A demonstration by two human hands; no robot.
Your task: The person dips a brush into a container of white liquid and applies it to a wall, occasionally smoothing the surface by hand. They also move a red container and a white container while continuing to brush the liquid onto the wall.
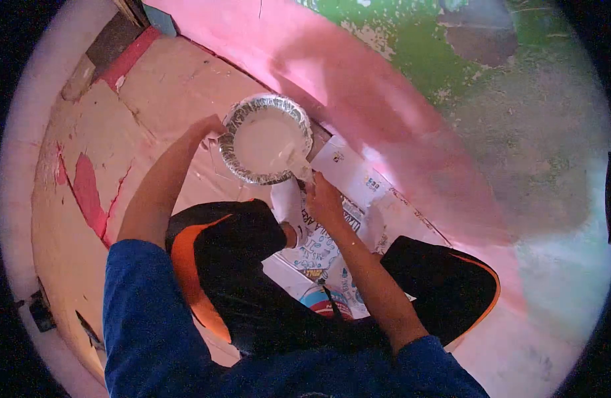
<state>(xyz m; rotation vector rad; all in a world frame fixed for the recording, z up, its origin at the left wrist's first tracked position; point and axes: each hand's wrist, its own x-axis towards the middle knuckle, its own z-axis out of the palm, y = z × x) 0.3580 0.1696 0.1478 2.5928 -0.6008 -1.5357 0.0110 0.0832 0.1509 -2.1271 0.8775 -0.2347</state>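
Note:
A round bowl (231, 156) with a shiny, crinkled lining round its rim holds a pale, smooth liquid (266, 142). My left hand (211, 131) is closed on the left side of the bowl's rim. At the lower right of the rim, my right hand (324, 199) is closed round a pale, wet-looking tool (300, 164). The tool's far end reaches over the rim into the liquid, and its exact kind does not show. Just below the bowl, a white shoe or sock (289, 205) on my foot is partly hidden.
Printed white cardboard (319, 252) lies under my legs. Brown board with torn pink patches (85, 186) covers the floor at left. A pink and green wall with peeling paint (411, 73) rises along the right. Dark pieces (113, 43) lie at the upper left.

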